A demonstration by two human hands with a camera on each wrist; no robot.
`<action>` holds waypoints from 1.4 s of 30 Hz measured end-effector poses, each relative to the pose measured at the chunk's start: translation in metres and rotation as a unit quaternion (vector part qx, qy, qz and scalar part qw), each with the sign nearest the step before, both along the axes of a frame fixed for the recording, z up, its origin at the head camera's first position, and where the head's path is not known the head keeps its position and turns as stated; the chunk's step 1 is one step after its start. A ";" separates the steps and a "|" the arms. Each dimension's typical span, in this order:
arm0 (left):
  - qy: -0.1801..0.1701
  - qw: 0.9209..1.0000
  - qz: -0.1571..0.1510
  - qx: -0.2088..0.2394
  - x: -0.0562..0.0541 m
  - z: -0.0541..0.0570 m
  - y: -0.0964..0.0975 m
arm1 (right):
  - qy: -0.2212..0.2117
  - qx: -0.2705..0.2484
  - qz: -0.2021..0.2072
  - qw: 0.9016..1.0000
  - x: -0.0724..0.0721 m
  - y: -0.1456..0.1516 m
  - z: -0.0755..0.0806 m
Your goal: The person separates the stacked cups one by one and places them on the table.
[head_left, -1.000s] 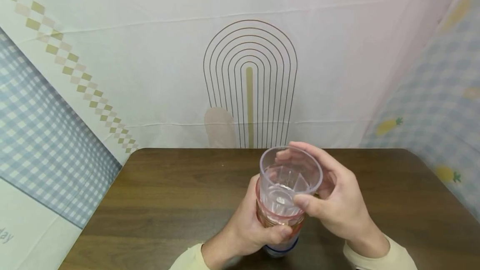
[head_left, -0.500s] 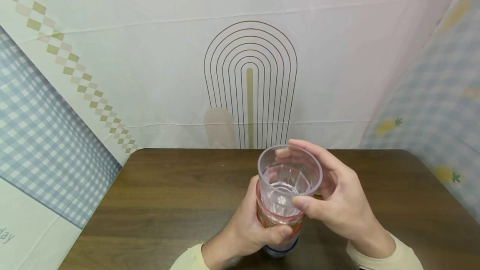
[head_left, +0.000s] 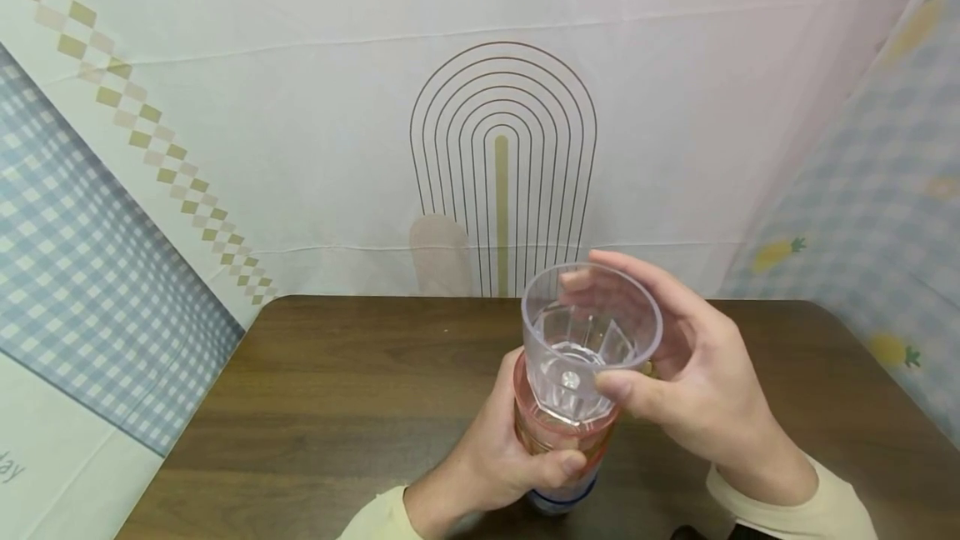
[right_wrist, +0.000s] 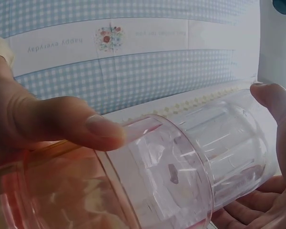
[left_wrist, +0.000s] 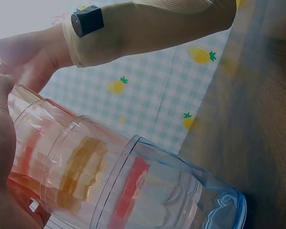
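Note:
A stack of nested see-through plastic cups stands over the near part of the table. My left hand (head_left: 498, 457) grips its middle, thumb across the near side, round the pink cup (head_left: 543, 427). Below that, the left wrist view shows an amber cup (left_wrist: 86, 167) and, at the bottom, a blue cup (left_wrist: 219, 193). My right hand (head_left: 701, 365) holds the clear cup (head_left: 551, 386) at the top, thumb in front near the rim and fingers behind. The clear cup tilts slightly, its base overlapping the pink cup's mouth in the head view.
The brown wooden table (head_left: 360, 373) has a far edge against a pale patterned cloth (head_left: 337, 148). Blue checked cloth (head_left: 97, 257) hangs at the left, and more with pineapples (head_left: 772, 252) at the right. A small black camera (left_wrist: 87, 21) sits on the right sleeve.
My right hand has drawn the clear cup upward and slightly right, so more of it shows above the pink rim. My left hand and the lower cups have stayed almost still.

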State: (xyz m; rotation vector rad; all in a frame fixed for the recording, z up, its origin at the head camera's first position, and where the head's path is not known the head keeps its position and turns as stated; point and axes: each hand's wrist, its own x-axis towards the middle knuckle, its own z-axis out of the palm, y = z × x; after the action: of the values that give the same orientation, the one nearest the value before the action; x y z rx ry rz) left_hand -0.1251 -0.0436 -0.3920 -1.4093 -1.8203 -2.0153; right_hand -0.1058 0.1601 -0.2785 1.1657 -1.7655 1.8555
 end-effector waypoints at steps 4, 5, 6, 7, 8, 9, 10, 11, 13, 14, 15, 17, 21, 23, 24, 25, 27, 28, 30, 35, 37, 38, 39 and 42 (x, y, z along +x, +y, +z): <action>-0.007 1.000 -0.007 0.002 0.000 0.000 0.000 | 0.000 -0.005 0.001 1.000 -0.002 0.000 0.002; -0.006 1.000 -0.007 0.002 0.000 0.000 0.000 | -0.002 -0.006 0.001 1.000 -0.002 0.001 0.003; -0.005 1.000 -0.007 0.002 0.000 0.000 0.000 | -0.005 -0.009 0.000 1.000 -0.003 0.001 0.003; -0.005 1.000 -0.007 0.002 0.000 0.000 0.000 | -0.007 -0.012 0.001 1.000 -0.003 0.001 0.004; -0.007 1.000 -0.009 0.003 0.000 0.000 0.000 | -0.011 -0.016 0.000 1.000 -0.003 0.002 0.004; -0.010 1.000 -0.009 0.004 0.000 0.000 0.000 | -0.013 -0.022 0.002 1.000 -0.004 0.003 0.005; -0.012 1.000 -0.010 0.005 0.000 0.000 -0.001 | -0.015 -0.027 0.004 1.000 -0.005 0.003 0.005; -0.014 1.000 -0.012 0.007 0.000 0.000 -0.001 | -0.015 -0.032 0.006 0.999 -0.005 0.003 0.005; -0.020 1.000 -0.015 0.010 0.000 -0.001 0.000 | -0.011 -0.041 0.012 0.999 -0.008 0.004 0.006; -0.021 1.000 -0.015 0.012 0.000 -0.001 0.000 | -0.010 -0.044 0.011 0.999 -0.009 0.005 0.006; -0.022 1.000 -0.014 0.013 0.000 -0.001 0.000 | -0.008 -0.047 0.012 0.999 -0.010 0.005 0.006; -0.023 1.000 -0.014 0.016 0.000 -0.001 0.000 | -0.008 -0.051 0.005 0.999 -0.012 0.006 0.006; -0.028 0.999 -0.016 0.021 -0.001 -0.002 0.001 | -0.009 -0.059 -0.013 0.998 -0.015 0.009 0.007; -0.026 0.999 -0.014 0.020 -0.002 -0.002 0.001 | -0.011 -0.059 -0.023 0.998 -0.017 0.010 0.007; -0.023 0.999 -0.013 0.018 -0.002 -0.002 0.001 | -0.014 -0.058 -0.027 0.998 -0.018 0.010 0.006; -0.021 1.000 -0.010 0.016 -0.002 -0.002 0.001 | -0.018 -0.057 -0.030 0.998 -0.019 0.010 0.006; -0.011 1.000 -0.005 0.011 -0.003 -0.002 0.001 | -0.029 -0.054 -0.036 0.998 -0.020 0.011 0.005; -0.007 1.000 -0.004 0.011 -0.003 -0.002 0.001 | -0.033 -0.053 -0.037 0.997 -0.021 0.011 0.004; 0.000 1.000 -0.003 0.009 -0.004 -0.002 0.001 | -0.037 -0.054 -0.037 0.997 -0.023 0.012 0.002; 0.001 1.000 0.004 0.007 -0.004 -0.002 0.001 | -0.043 -0.054 -0.052 0.996 -0.027 0.016 -0.001; -0.005 1.000 0.005 0.006 -0.004 -0.003 0.001 | -0.046 -0.056 -0.059 0.996 -0.029 0.018 -0.003; -0.008 1.000 0.005 0.006 -0.004 -0.003 0.001 | -0.046 -0.058 -0.061 0.995 -0.030 0.019 -0.003; -0.009 1.000 0.006 0.005 -0.003 -0.003 0.001 | -0.048 -0.060 -0.063 0.995 -0.030 0.020 -0.004; -0.004 1.000 0.009 0.005 -0.004 -0.003 0.001 | -0.050 -0.067 -0.068 0.994 -0.033 0.024 -0.006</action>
State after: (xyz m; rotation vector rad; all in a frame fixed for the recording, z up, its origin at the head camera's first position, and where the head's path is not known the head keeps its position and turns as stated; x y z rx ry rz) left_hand -0.1287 -0.0426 -0.3955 -1.3781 -1.8167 -2.0222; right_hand -0.1384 0.1839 -0.2849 0.8950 -1.6960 1.9460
